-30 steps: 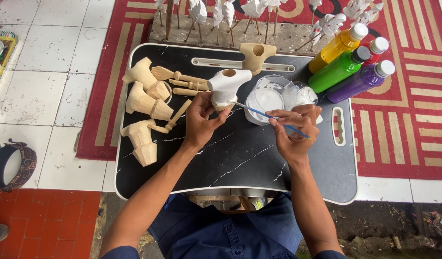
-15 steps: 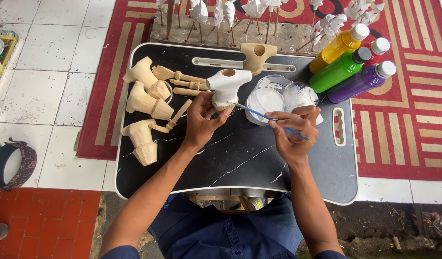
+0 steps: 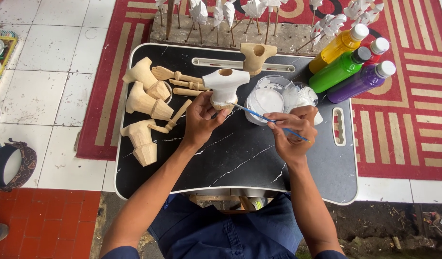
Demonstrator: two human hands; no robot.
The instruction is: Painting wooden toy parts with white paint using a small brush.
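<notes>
Left grip: left hand (image 3: 202, 120) clenched round the lower end of a white-painted wooden piece (image 3: 224, 86), held upright above the black tray (image 3: 240, 158), its hole at the top facing up.
Right grip: right hand (image 3: 292, 134) pinches a thin blue-handled brush (image 3: 264, 116), whose tip meets the wooden piece low on its right side.
Change: compared with a second ago, both hands and the piece sit in almost the same spot; the brush tip has stayed at the base of the piece, with only a slight shift in its slant.
Beside the hands: a clear cup of white paint (image 3: 269, 101) just behind the right hand, crumpled white plastic (image 3: 302, 96) next to it.
Further out: bare wooden parts (image 3: 144, 100) at the tray's left; one more bare piece (image 3: 257, 55) at its far edge; yellow, green and purple bottles (image 3: 343, 69) to the right.
Hard to see: the bottom of the painted piece is covered by the left fingers; the bristles are too small to make out; the white pieces on sticks (image 3: 221, 12) are cut off at the top edge.
</notes>
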